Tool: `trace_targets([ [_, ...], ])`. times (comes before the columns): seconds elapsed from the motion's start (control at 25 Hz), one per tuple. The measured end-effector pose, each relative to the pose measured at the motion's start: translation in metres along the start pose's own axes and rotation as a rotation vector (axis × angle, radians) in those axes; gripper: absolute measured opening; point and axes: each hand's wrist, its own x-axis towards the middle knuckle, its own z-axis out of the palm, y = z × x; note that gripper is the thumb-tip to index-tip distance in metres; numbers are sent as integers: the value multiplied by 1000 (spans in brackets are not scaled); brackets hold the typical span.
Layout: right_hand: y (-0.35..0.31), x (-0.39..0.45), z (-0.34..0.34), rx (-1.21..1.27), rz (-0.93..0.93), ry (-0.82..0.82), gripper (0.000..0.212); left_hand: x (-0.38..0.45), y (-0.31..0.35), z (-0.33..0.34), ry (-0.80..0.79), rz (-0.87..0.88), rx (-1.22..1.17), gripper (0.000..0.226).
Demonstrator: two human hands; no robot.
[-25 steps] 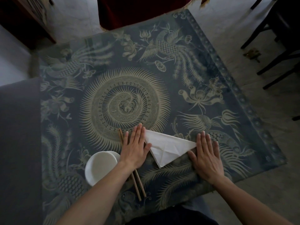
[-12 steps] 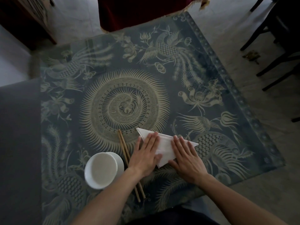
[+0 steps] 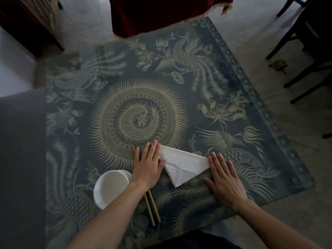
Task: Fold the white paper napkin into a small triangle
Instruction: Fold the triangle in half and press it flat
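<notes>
Head view, left to right. I see a white bowl point(image 3: 111, 189) at the near left of the patterned table point(image 3: 269, 126); it looks empty, though the light is dim. Just right of it lie the chopsticks point(image 3: 152, 207), partly hidden under my left hand point(image 3: 147, 165), which lies flat with fingers straight and together, gripping nothing; its fingertips touch the napkin's left corner, I judge to pin that end. The napkin point(image 3: 183, 165) lies on the table between my hands, already a white triangle with its point toward me and creases showing. My right hand point(image 3: 222, 178) is likewise flat, fingers straight and slightly spread, its fingertips at the napkin's right corner. I judge both palms are pressing outward to flatten the fold; the triangle looks nearly done
</notes>
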Motion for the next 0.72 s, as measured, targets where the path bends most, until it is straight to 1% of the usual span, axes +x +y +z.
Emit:
trace_targets([
  [0.08,-5,4,-5,10,-21,42,72,9,1,-8,100,2,-23,60],
  [0.16,-17,13,-13,10,-108,87,66,25,1,-19,130,2,-15,55],
  [0.24,-33,27,-20,26,-158,121,57,43,1,-29,100,7,11,49],
  [0.32,-48,45,-30,86,-118,138,51,57,0,-37,27,-6,1,44],
  [0.44,-61,68,-40,121,-64,87,54,68,0,-44,-83,-13,-65,28],
  [0.52,-65,81,-45,119,-49,19,55,70,0,-46,-118,16,-64,22],
  [0.64,-67,93,-50,207,30,-68,45,70,2,-50,-127,98,-66,17],
  [0.72,-68,98,-53,270,65,-98,43,70,1,-56,-101,171,-90,15],
])
